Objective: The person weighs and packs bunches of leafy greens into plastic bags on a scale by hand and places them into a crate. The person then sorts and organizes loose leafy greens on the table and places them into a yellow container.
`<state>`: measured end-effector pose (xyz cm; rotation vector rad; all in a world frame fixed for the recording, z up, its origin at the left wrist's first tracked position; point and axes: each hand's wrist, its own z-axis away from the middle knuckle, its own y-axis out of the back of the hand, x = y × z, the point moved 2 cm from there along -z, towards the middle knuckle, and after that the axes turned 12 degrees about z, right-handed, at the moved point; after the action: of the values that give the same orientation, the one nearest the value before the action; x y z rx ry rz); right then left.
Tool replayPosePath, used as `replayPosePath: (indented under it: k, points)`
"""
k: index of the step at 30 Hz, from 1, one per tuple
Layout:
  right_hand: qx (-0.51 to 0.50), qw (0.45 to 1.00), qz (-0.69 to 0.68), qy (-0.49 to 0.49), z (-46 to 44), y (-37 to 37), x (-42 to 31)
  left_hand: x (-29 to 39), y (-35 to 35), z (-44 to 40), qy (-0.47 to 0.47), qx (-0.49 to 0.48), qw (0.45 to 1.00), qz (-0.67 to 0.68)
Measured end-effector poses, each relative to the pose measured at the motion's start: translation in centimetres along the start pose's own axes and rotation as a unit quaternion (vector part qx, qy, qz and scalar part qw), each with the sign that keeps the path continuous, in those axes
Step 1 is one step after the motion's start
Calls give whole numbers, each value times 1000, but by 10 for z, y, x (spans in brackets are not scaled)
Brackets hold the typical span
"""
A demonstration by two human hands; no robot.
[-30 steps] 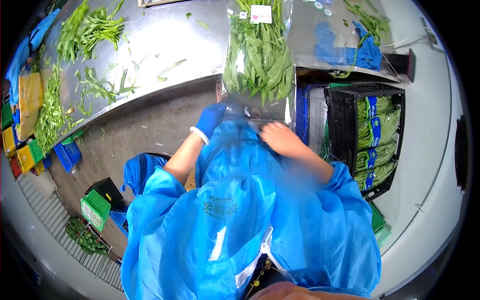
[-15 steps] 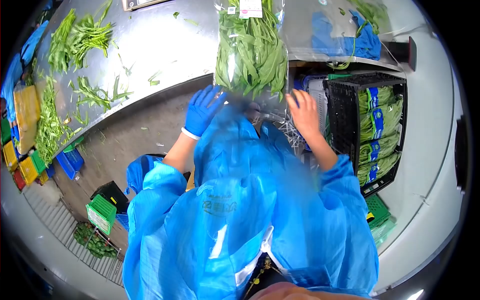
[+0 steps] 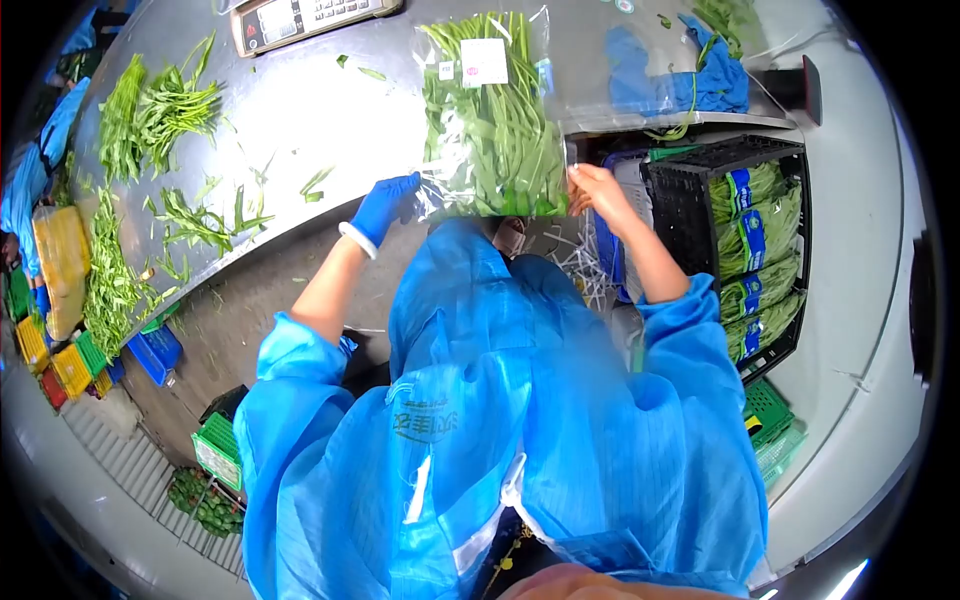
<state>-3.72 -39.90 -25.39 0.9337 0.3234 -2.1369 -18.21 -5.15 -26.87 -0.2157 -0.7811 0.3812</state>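
A clear plastic bag of leafy greens (image 3: 500, 140) lies at the front edge of the steel table, stems toward the far end, with a white label on it. Its near end hangs over the edge. My left hand (image 3: 388, 208), in a blue glove, is closed on the bag's near left side. At the opposite side, my bare right hand (image 3: 600, 192) pinches the bag's right edge between thumb and fingers.
Loose greens (image 3: 160, 110) and cut scraps lie on the steel table (image 3: 300, 120) to the left. A scale (image 3: 305, 22) stands at the back. On the right are a blue cloth (image 3: 715, 85) and a black crate (image 3: 680, 215) holding several bagged bunches.
Both hands were open beside the bag's near end; now they have closed on its sides. The bag's near end appears flatter and squarer, and the scale has come further into view.
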Motion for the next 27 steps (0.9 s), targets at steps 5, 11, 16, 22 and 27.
replayPosePath:
  k: [5, 11, 16, 22, 27]
  points:
    - [209, 976, 29, 46, 8, -9, 14, -18, -1, -11, -4, 66, 998, 10]
    - [236, 787, 432, 372, 63, -75, -84, -23, -20, 13, 6, 263, 952, 158]
    - [184, 615, 693, 328, 22, -83, -52, 18, -54, 30, 107, 76, 843, 521]
    - [228, 674, 560, 424, 45, -46, -139, 45, -22, 18, 7, -50, 961, 273]
    - [241, 838, 319, 372, 105, 17, -271, 198, -25, 38, -315, -63, 947, -6]
